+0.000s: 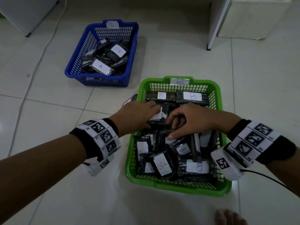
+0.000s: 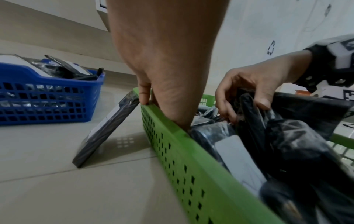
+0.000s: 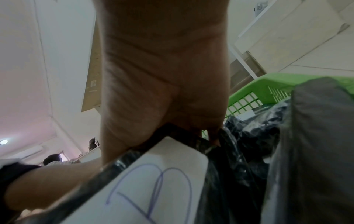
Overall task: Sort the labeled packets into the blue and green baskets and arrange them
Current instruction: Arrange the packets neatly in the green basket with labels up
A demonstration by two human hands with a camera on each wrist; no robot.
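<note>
We see a pale tiled floor [image 1: 178, 46] with white cabinets [image 1: 253, 17] at the upper right of the head view and a thin cable [image 1: 48, 41] crossing the upper left. The blue basket [image 1: 78, 62], upper centre, holds black packets labelled A. The green basket [image 1: 170, 184], lower centre, is full of packets [image 1: 197, 167] labelled B, two laid flat along its far wall. One packet [image 2: 107, 130] leans against its outer left wall on the floor. Our left hand [image 1: 138, 115] reaches over the left rim, its fingers hidden among packets, so we cannot tell their state. Our right hand [image 1: 193, 120] has its fingers curled round a black packet at the basket's centre. The label on the blue basket's far rim is too blurred to read
</note>
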